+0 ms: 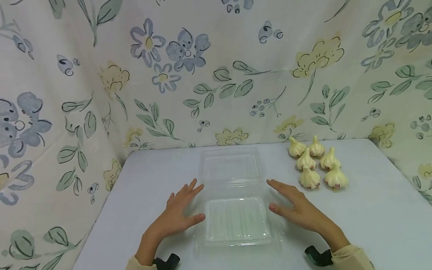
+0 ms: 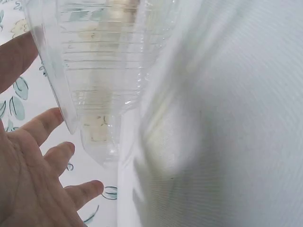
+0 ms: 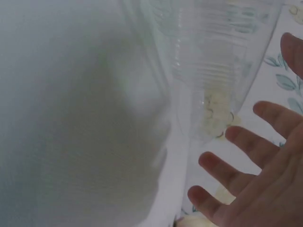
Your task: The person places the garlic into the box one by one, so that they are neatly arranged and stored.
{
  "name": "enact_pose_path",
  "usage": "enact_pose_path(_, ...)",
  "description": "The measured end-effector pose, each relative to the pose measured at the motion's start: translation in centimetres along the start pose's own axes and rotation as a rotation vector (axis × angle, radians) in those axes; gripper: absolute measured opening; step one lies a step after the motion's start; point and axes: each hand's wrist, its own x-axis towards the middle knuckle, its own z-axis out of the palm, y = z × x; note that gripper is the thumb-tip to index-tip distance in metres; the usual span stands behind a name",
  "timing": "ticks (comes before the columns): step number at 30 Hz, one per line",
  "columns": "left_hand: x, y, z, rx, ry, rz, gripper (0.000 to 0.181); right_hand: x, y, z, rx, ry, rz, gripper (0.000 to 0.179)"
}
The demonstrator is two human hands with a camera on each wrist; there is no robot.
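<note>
A clear plastic clamshell container (image 1: 238, 220) lies unfolded on the table, its ridged base near me and its lid (image 1: 231, 165) laid back behind. On its left side, my left hand (image 1: 176, 215) has thumb and fingers spread; in the left wrist view the fingers (image 2: 45, 124) come right up to the container's rim, and I cannot tell whether they touch it. My right hand (image 1: 298, 211) is held along the opposite side, fingers extended. The right wrist view shows the fingers (image 3: 253, 144) spread beside the see-through container wall (image 3: 213, 56). Neither hand holds anything.
Several garlic bulbs (image 1: 328, 160) sit in two rows at the table's back right, beyond my right hand. A white cloth covers the table (image 1: 147, 169). Flower-patterned curtain (image 1: 211, 68) hangs behind and at both sides. Black devices (image 1: 167, 264) are worn on both wrists.
</note>
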Motion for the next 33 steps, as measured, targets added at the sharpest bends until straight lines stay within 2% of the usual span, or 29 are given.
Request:
enact_pose_path(5, -0.1, -0.3, 0.5, -0.007, -0.023, 0.012, 0.079, -0.1, 0.1, 0.7, -0.003, -0.023, -0.034, 0.066)
enact_pose_path(10, 0.0, -0.3, 0.7, -0.01, -0.015, 0.01, 0.078, -0.1, 0.3, 0.9, 0.001, -0.025, -0.026, 0.065)
enact_pose_path(21, 0.4, -0.7, 1.3, 0.01, 0.049, 0.057, 0.075, 0.4, 0.6, 1.1, 0.001, -0.029, 0.006, 0.065)
enact_pose_path(33, 0.7, -1.1, 1.5, 0.036, 0.12, 0.109, 0.069, 0.8, 0.8, 1.3, -0.017, 0.028, -0.021, 0.064)
